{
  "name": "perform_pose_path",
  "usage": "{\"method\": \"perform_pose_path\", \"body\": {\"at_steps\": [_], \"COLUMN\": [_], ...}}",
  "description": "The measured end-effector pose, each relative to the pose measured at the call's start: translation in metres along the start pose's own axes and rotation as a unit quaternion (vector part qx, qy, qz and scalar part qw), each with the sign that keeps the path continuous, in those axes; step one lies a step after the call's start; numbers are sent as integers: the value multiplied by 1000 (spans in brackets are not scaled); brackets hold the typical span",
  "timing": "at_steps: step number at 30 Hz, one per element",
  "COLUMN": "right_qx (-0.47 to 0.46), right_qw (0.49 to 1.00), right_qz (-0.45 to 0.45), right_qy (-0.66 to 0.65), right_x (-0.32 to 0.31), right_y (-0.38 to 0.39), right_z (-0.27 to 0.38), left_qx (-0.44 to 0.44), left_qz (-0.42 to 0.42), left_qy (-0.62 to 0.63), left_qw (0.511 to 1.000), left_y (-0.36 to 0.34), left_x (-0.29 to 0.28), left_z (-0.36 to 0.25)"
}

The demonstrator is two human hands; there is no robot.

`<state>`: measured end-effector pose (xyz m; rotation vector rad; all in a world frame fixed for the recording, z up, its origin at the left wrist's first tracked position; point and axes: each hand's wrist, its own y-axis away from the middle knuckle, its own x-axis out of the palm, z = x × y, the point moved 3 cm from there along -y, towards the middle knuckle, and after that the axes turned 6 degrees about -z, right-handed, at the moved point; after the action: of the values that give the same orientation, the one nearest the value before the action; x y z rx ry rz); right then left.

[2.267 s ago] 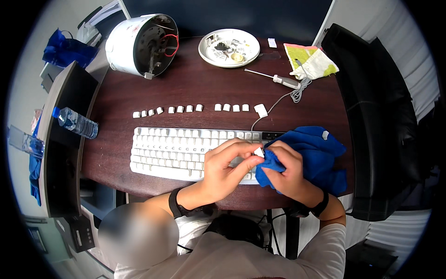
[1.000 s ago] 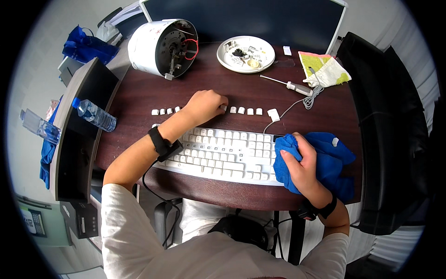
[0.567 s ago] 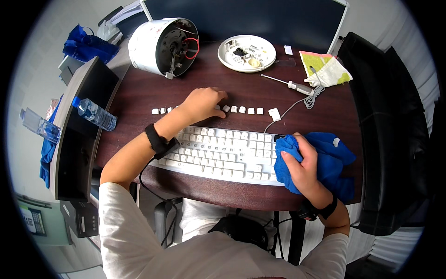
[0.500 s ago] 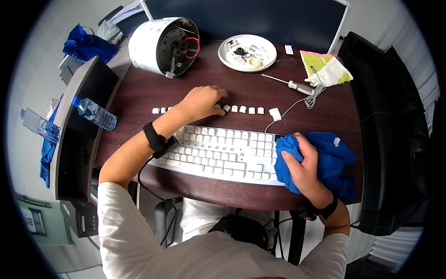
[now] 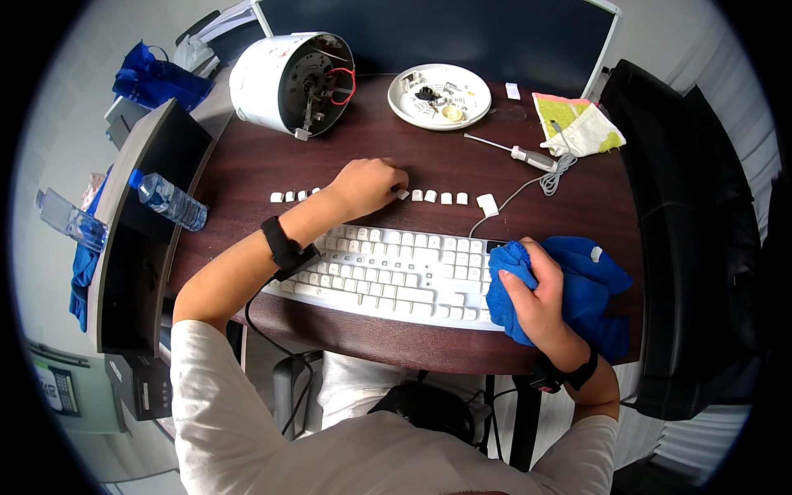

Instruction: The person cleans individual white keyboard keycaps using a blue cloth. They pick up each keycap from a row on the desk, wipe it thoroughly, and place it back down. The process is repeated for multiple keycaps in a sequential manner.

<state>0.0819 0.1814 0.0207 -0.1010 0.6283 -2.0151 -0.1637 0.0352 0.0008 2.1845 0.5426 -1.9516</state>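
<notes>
While the left hand [image 5: 370, 188] reaches out to twelve o'clock of the white keyboard [image 5: 384, 280], its fingers are curled down at one small white keycap [image 5: 402, 195], and that cap is right at the fingertips! Thumb's out of sight, so I can't tell whether it's pinched or merely touched. Loose keycaps [image 5: 446, 198] run in a line either side: four sit just beside at three o'clock of the hand, and more poke out at nine o'clock past the wrist. Down on the keyboard, one row shows bare switches [image 5: 394, 255] where caps are off, and the left forearm cuts across its ten o'clock corner.

Over to three o'clock, the right hand [image 5: 540, 301] is closed firmly around a bunched blue cloth [image 5: 590, 285], which spills over the keyboard's right end and onto the dark red-brown desk [image 5: 412, 351].

Round the dial now! A white pot-shaped appliance [image 5: 264, 82] lies on its side at eleven, its inner workings and red wire facing out. Just past twelve, a white plate [image 5: 406, 115] holds small parts. A screwdriver [image 5: 532, 157] points inward at two, a coiled grey cable [image 5: 554, 177] touching it, and a blue-capped bottle [image 5: 172, 203] shows at ten.
</notes>
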Motion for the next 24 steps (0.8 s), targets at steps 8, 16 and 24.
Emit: {"method": "perform_pose_path", "body": {"at_steps": [8,16,24], "right_qx": [-4,-5,-9], "right_qw": [1000,1000,1000], "right_qz": [-3,-6,-3], "right_qy": [1,5,8], "right_x": [1,1,1], "right_y": [-1,0,0], "right_z": [1,1,1], "left_qx": [-11,-20,-7], "left_qz": [-17,22,-23], "left_qy": [1,-9,3], "left_qw": [1000,1000,1000], "left_y": [0,0,4], "left_x": [-9,2,-10], "left_z": [-1,-2,7]}}
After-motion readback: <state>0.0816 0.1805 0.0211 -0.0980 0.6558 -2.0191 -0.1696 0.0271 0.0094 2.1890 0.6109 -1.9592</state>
